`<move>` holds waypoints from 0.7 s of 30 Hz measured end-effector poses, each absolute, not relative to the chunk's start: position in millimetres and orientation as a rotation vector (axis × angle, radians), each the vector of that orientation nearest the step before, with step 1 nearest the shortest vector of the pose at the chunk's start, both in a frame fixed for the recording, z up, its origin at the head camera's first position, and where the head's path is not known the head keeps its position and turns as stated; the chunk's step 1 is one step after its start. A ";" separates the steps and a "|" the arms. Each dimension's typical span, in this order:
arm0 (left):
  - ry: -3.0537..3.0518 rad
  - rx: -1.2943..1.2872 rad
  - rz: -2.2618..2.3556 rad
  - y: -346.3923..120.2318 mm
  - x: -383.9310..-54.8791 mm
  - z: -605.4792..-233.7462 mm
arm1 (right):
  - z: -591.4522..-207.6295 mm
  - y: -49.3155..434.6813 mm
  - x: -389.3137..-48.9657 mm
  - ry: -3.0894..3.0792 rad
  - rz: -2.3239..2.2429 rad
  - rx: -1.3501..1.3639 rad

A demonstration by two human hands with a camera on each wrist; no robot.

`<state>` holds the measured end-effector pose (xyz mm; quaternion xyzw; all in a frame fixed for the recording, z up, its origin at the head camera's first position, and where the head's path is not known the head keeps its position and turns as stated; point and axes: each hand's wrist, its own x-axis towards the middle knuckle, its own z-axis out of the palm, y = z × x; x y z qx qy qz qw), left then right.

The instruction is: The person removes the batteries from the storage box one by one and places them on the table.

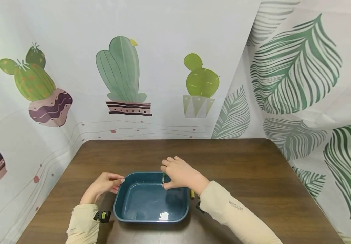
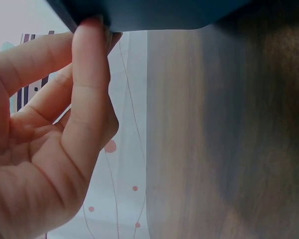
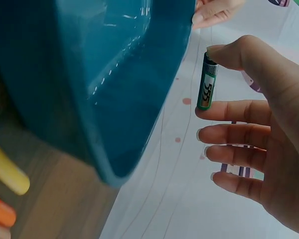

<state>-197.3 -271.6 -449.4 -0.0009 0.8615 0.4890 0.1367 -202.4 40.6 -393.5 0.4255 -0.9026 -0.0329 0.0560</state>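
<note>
My right hand (image 1: 181, 173) pinches a small green battery (image 3: 207, 84) lengthwise, thumb on one end and index finger on the other. The label reads 555. The other right fingers stay extended, touching nothing. In the head view, the battery overlaps the far right part of a rectangular blue basin (image 1: 149, 200). At the basin's far left corner, my left hand (image 1: 103, 184) holds the rim between thumb and fingers; the left wrist view has those fingertips up against the basin's edge (image 2: 159, 17). The basin's inside shows only a bare bottom with a bright reflection.
To the right of the basin, a yellow stick-like piece (image 1: 192, 194) lies on the brown wooden table (image 1: 239, 162). The right wrist view adds an orange piece (image 3: 1, 213) beside it. A wall cloth printed with cacti and leaves (image 1: 169, 67) hangs behind the table.
</note>
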 end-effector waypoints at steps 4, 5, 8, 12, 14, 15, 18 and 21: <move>2.491 0.000 1.417 -271.9 -197.6 -449.0 | -394.1 51.4 -203.8 -2.764 -0.081 1.269; 2.489 0.002 1.418 -272.1 -197.9 -449.0 | -393.9 54.1 -204.0 -2.771 -0.078 1.263; 2.486 0.003 1.418 -272.2 -198.3 -449.7 | -394.4 63.2 -204.4 -2.786 -0.066 1.243; 2.482 -0.002 1.418 -272.3 -198.7 -450.9 | -396.2 76.7 -205.2 -2.799 -0.025 1.220; 2.479 -0.006 1.419 -272.4 -198.9 -451.3 | -397.7 83.8 -205.8 -2.802 -0.007 1.205; 2.479 -0.003 1.417 -272.7 -199.2 -451.5 | -398.4 87.3 -206.0 -2.805 -0.003 1.198; 2.481 0.006 1.414 -273.5 -199.8 -451.9 | -400.6 97.8 -206.4 -2.818 0.015 1.172; 2.480 0.011 1.415 -273.8 -200.0 -452.1 | -402.3 107.9 -206.1 -2.838 0.034 1.147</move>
